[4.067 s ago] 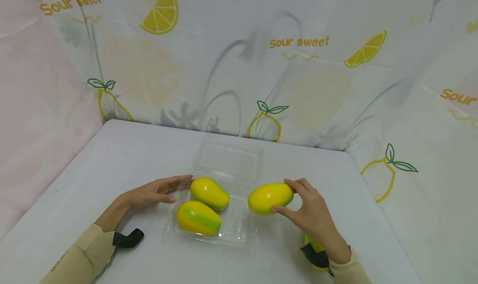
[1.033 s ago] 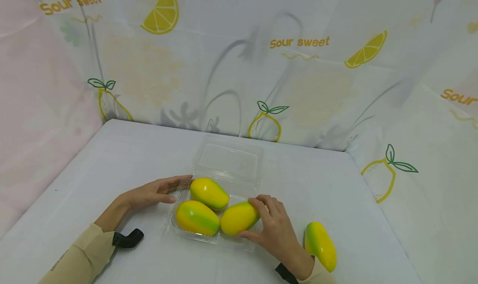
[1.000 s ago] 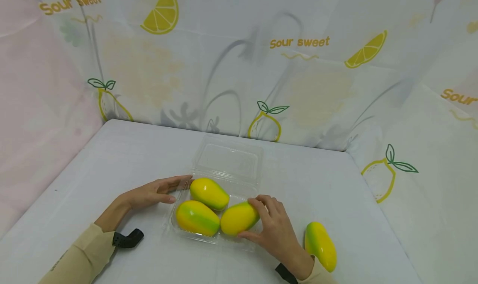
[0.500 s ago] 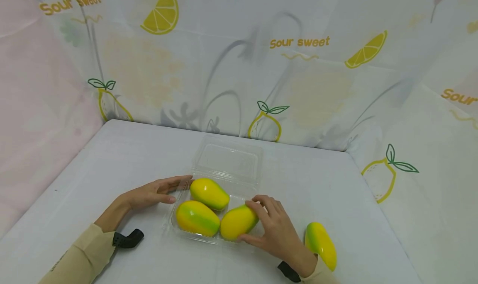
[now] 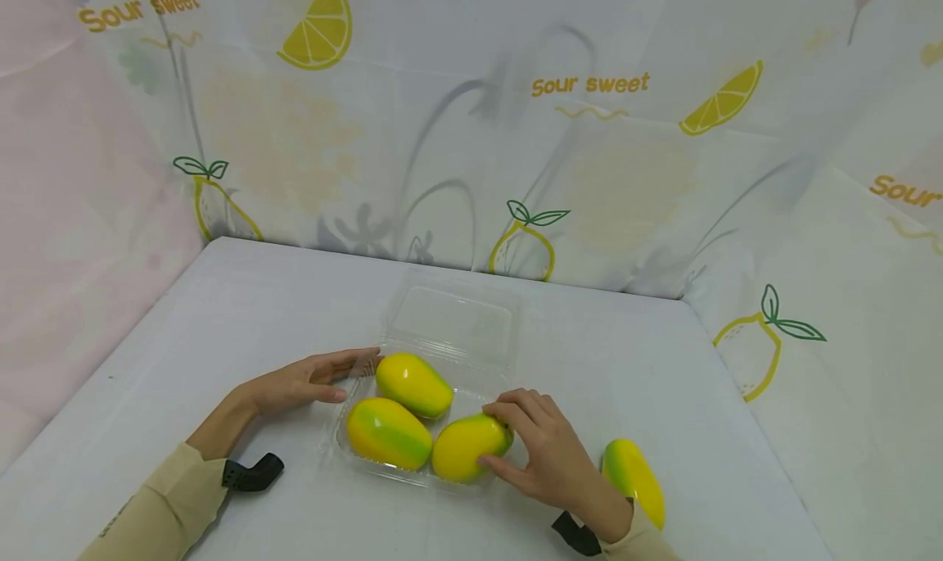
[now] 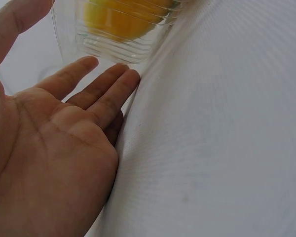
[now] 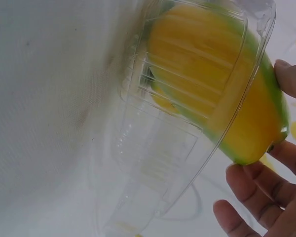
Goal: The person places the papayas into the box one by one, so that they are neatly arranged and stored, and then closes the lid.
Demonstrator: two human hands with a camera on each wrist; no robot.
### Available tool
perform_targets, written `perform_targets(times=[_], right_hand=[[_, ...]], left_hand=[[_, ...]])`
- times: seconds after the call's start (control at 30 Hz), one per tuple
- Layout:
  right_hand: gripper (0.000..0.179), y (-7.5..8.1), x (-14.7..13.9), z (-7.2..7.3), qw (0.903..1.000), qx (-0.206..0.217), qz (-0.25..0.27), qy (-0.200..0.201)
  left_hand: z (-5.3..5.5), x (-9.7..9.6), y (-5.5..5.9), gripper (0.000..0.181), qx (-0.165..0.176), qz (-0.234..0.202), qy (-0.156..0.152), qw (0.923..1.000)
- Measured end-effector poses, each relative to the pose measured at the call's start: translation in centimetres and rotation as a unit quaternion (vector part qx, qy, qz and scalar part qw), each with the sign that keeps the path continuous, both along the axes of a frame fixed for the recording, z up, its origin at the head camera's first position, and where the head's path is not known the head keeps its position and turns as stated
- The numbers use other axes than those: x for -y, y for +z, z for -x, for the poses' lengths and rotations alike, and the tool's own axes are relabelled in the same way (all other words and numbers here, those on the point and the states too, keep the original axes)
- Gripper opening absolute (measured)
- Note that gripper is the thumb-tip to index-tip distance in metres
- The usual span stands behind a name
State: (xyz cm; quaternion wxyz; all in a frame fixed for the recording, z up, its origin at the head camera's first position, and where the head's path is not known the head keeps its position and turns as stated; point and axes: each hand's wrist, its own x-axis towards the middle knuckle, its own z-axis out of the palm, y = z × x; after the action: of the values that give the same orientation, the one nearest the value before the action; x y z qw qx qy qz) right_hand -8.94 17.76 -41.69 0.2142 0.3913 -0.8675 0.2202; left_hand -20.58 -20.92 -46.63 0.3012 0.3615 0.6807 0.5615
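Note:
A clear plastic clamshell container (image 5: 471,381) lies open on the table, lid folded back. Two yellow-green mangoes sit in its left half: an upper mango (image 5: 414,385) and a lower mango (image 5: 389,434). In the right half is a third mango (image 5: 471,448), pinched at its right end between the thumb and fingers of my right hand (image 5: 548,446). The right wrist view shows this mango (image 7: 256,113) tilted over the container wall. My left hand (image 5: 302,381) rests on the table with its fingers extended, fingertips right at the container's left side (image 6: 123,49).
Another mango (image 5: 635,479) lies on the table to the right, partly behind my right sleeve (image 5: 641,540). The white table (image 5: 243,299) ends at a lemon-print cloth (image 5: 442,135) behind and at the sides.
My right hand has carried the third mango leftward and down into the container's right half, then shifted slightly toward me with it. The left hand has stayed put.

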Motion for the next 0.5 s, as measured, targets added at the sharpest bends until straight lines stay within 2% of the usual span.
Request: perform_targets(times=[0.23,0.5], right_hand=[[0.046,-0.3,0.18,0.05,0.9999,0.001,0.017,0.002],[0.048,-0.35,0.21,0.08,0.9997,-0.02,0.013,-0.009]], left_hand=[[-0.01,0.0,0.02,0.066,-0.005,0.0,-0.001,1.0],[-0.04,0.02,-0.03,0.065,-0.007,-0.001,0.001,1.0]])
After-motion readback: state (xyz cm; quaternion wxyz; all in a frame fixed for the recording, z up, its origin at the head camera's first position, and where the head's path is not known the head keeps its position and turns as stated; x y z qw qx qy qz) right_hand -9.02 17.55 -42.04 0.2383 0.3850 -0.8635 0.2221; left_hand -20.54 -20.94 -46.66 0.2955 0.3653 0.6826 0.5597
